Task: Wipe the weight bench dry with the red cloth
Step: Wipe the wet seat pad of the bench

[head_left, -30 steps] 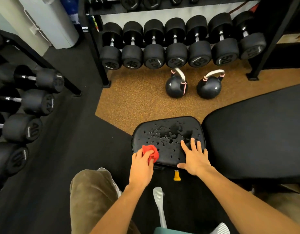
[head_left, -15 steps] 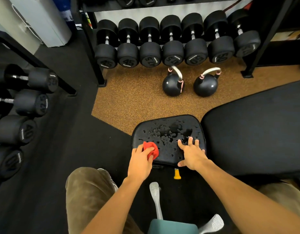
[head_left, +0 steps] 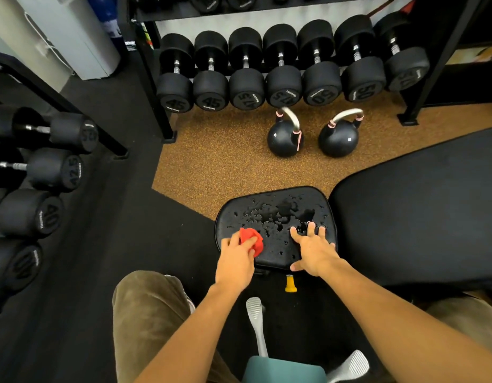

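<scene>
Red cloth farther onto bench

The bare left forearm and bare right forearm reach forward from the lower edge of the view, drawing slightly together. The left hand lies palm down, its fingers curled over a crumpled red cloth and pressing it onto the near left part of the wet black padded bench seat. The right hand rests flat on the seat's near right part, fingers straight and spread (thumb stuck out sideways at the near edge). The hands are apart, both wrists roughly straight.
</scene>
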The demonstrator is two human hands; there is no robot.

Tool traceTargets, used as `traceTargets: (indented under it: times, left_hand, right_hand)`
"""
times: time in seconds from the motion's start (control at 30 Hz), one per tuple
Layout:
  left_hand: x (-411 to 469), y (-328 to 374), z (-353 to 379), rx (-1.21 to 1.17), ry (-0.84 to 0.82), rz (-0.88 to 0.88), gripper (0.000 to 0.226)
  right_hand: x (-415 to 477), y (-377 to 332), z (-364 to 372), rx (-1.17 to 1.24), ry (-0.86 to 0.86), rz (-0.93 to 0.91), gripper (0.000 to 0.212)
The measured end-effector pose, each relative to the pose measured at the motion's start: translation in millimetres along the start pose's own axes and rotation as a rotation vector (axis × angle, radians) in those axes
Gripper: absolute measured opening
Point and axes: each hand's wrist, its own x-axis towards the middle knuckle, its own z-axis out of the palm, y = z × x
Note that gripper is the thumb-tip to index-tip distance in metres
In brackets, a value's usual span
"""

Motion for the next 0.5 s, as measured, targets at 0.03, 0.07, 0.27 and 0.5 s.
traceTargets:
  times: [0.03,0.07,0.27,0.5]
  left_hand:
    - [-8,0,2,0.006,-0.016,0.031,0.041]
    - [-14,-4,4,0.010,-0.027,0.059,0.041]
    - [-14,-41,-4,-0.035,0.042,-0.048,0.040]
    - [2,-6,3,-0.056,0.093,-0.111,0.039]
  right_hand:
    - [0,0,0,0.000,0.001,0.000,0.111]
    - [0,0,0,0.000,0.000,0.000,0.111]
    - [1,1,0,0.000,-0.006,-0.005,0.109]
    - [3,0,-2,-0.027,-0.018,0.006,0.112]
